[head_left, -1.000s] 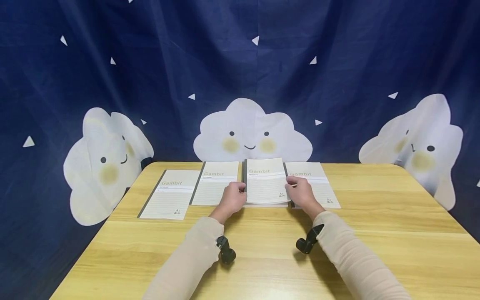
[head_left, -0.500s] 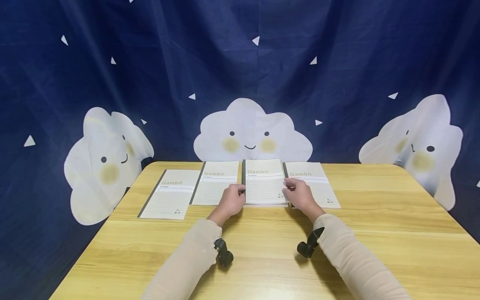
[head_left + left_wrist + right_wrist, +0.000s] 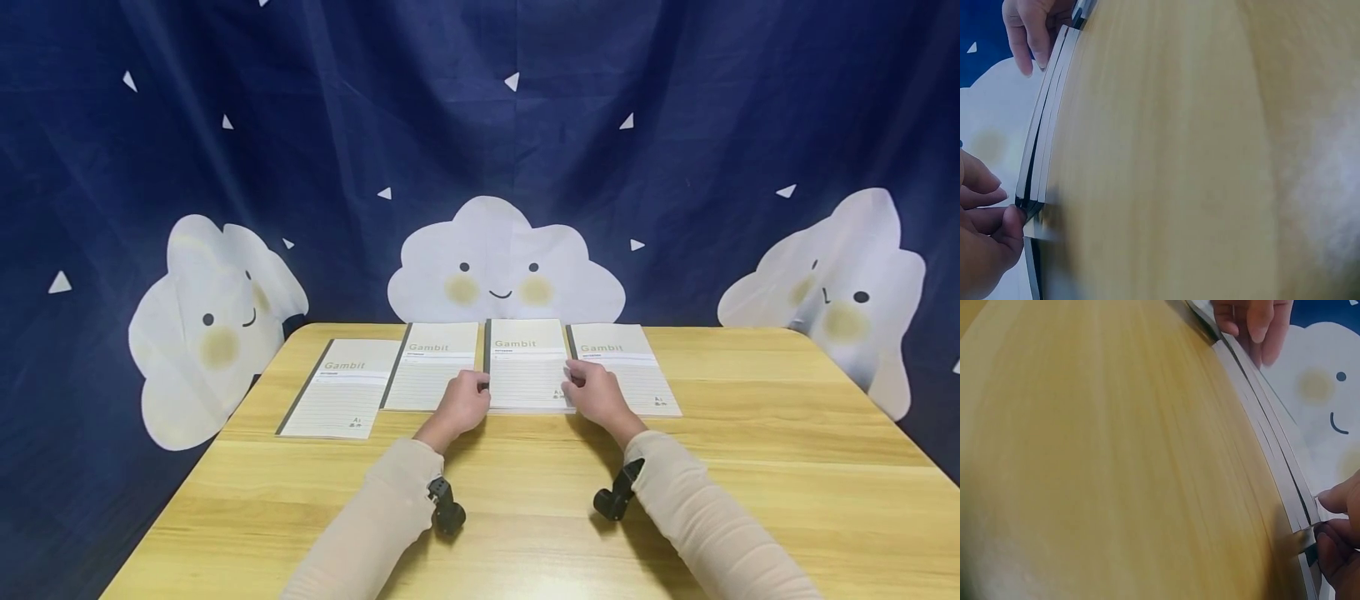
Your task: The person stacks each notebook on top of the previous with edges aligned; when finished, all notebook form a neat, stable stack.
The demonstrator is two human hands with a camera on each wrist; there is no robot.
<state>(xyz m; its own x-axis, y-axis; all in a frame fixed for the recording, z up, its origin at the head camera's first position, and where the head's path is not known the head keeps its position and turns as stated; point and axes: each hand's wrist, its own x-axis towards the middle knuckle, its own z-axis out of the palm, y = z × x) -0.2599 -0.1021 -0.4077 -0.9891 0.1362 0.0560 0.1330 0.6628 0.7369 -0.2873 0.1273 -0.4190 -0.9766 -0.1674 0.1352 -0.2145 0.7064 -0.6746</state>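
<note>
At the center of the head view, the left hand [image 3: 463, 398] has its fingers bent in, pinching the lower left edge of a stack of notebooks [image 3: 527, 367]. The right hand [image 3: 596, 387], also partly curled, pinches the stack's lower right edge. The stack lies on the bench [image 3: 540, 475], with a lower notebook's rim showing past the top one's bottom edge; both wrist views show a thin dark gap between layers. Right of center, another notebook [image 3: 637, 367] lies partly behind the right hand. Left of center is a third pale notebook [image 3: 431, 371], and farther left and lower, a slanted notebook [image 3: 341, 396]. Beige sleeves [image 3: 375, 517] enter from the bottom. A dark blue curtain [image 3: 450, 108] with smiling clouds [image 3: 491, 242] fills the upper frame.
</note>
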